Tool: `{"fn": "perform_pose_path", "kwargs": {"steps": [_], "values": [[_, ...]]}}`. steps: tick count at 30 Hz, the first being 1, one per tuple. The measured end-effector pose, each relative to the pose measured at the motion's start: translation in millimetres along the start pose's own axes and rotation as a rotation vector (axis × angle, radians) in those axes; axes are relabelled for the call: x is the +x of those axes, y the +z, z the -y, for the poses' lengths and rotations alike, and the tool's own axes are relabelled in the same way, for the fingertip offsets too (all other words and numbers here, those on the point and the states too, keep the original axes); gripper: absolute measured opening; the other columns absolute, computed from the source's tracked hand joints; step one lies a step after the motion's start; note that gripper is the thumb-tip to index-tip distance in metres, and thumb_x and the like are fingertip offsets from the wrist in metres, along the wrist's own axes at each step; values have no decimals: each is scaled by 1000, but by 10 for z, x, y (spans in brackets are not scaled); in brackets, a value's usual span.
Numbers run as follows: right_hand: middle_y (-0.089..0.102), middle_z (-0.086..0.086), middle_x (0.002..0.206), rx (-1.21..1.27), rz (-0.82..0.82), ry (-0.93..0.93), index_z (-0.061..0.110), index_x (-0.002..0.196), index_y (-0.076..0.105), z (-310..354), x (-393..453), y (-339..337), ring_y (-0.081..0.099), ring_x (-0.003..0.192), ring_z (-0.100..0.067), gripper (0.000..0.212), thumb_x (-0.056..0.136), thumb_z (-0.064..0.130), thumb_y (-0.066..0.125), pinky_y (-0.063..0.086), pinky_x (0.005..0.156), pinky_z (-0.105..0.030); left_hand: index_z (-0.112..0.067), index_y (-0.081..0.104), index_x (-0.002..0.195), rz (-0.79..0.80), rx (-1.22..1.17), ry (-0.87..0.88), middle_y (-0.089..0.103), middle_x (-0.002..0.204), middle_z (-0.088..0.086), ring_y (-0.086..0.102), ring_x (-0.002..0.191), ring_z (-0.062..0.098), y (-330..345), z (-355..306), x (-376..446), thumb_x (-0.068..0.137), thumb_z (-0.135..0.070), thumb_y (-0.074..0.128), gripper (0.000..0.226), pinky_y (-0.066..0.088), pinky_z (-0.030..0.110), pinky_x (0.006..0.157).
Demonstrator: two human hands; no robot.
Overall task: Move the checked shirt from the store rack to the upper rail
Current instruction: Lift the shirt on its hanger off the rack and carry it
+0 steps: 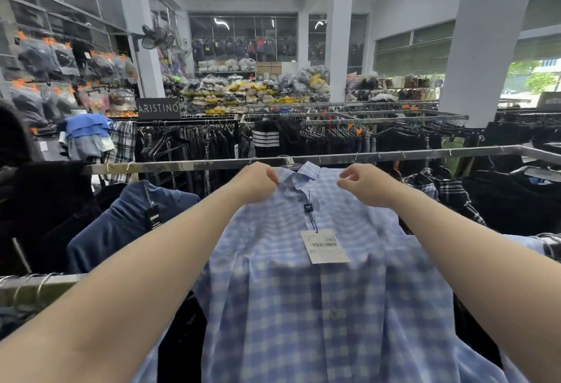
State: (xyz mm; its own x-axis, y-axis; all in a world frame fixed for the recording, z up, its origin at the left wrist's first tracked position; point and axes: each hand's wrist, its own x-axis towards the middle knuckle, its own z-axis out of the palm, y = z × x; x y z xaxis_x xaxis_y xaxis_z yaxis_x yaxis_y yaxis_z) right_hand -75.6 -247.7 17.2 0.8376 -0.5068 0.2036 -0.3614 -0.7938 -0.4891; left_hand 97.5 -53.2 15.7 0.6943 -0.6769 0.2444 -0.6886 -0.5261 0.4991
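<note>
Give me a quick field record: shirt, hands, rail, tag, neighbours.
shirt: light blue checked shirt, collar up at the rail
left hand: pinching the shoulder left of the collar
right hand: pinching the shoulder right of the collar
rail: metal upper rail just behind the collar
tag: white price tag hanging on the chest
neighbour: navy shirt to the left

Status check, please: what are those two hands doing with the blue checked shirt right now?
Left hand and right hand: grip shut on checked shirt at the shoulders. Collar up at the upper rail. Navy shirt hangs left, apart.
</note>
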Motion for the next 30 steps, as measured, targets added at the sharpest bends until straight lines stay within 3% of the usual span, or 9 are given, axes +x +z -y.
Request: {"fn": "perform_pose_path", "kwargs": {"steps": [3, 7, 9, 11, 15, 20, 22, 26, 30], "values": [[55, -8, 141, -94, 48, 4, 17, 137, 50, -156, 219, 6, 59, 112, -27, 46, 99, 43, 54, 49, 96, -44, -21, 63, 123, -4, 198, -39, 62, 128, 8, 58, 113, 28, 0, 118, 111, 90, -14, 53, 35, 52, 42, 93], [40, -13, 149, -222, 82, -17, 20, 143, 45, -308, 499, 22, 45, 130, -35, 49, 100, 42, 53, 42, 105, -51, -16, 43, 141, 38, 332, -177, 45, 144, 13, 43, 129, 33, 49, 253, 253, 92, -17, 49, 49, 46, 50, 101], [32, -15, 155, -318, 76, -21, 21, 147, 40, -343, 627, 12, 29, 141, -38, 52, 101, 42, 49, 34, 109, -53, -13, 36, 146, 86, 298, -250, 45, 145, 15, 49, 123, 33, 43, 296, 314, 93, -19, 47, 54, 48, 47, 96], [30, -14, 157, -357, 74, 9, 23, 149, 36, -383, 746, -11, 23, 143, -38, 56, 100, 48, 45, 32, 109, -55, -12, 36, 145, 130, 231, -268, 52, 138, 13, 58, 106, 30, 33, 319, 370, 94, -26, 50, 55, 50, 37, 80], [37, -12, 154, -461, 143, 51, 26, 149, 33, -472, 889, 9, 30, 140, -38, 65, 94, 59, 42, 28, 110, -55, -19, 57, 119, 172, 187, -209, 60, 114, 1, 58, 95, 22, 52, 393, 432, 86, -52, 56, 46, 44, 34, 71], [45, -18, 146, -311, 153, 119, 11, 133, 54, -447, 900, 40, 40, 129, -43, 40, 98, 26, 44, 35, 108, -50, -11, 65, 100, 72, 135, -228, 64, 100, 6, 61, 93, 27, 27, 520, 509, 96, -39, 53, 31, 44, 34, 75], [51, -18, 139, -242, 135, 126, 9, 126, 58, -442, 847, 57, 46, 122, -43, 32, 102, 21, 41, 36, 104, -46, -7, 65, 87, 109, 146, -255, 64, 86, 8, 59, 78, 27, 26, 533, 520, 95, -36, 55, 32, 43, 33, 68], [65, -12, 118, -270, 190, 52, 11, 117, 64, -493, 824, 60, 59, 108, -33, 36, 101, 39, 45, 47, 97, -44, -2, 67, 86, 91, 164, -213, 62, 76, 9, 53, 68, 24, 59, 475, 503, 98, -34, 55, 36, 36, 30, 54], [68, -9, 100, -290, 205, 6, 14, 98, 63, -495, 798, 47, 62, 89, -28, 31, 104, 38, 44, 50, 88, -43, -13, 61, 88, -4, 211, -181, 64, 86, 7, 60, 78, 27, 3, 364, 467, 101, -40, 50, 32, 41, 33, 64]]}}
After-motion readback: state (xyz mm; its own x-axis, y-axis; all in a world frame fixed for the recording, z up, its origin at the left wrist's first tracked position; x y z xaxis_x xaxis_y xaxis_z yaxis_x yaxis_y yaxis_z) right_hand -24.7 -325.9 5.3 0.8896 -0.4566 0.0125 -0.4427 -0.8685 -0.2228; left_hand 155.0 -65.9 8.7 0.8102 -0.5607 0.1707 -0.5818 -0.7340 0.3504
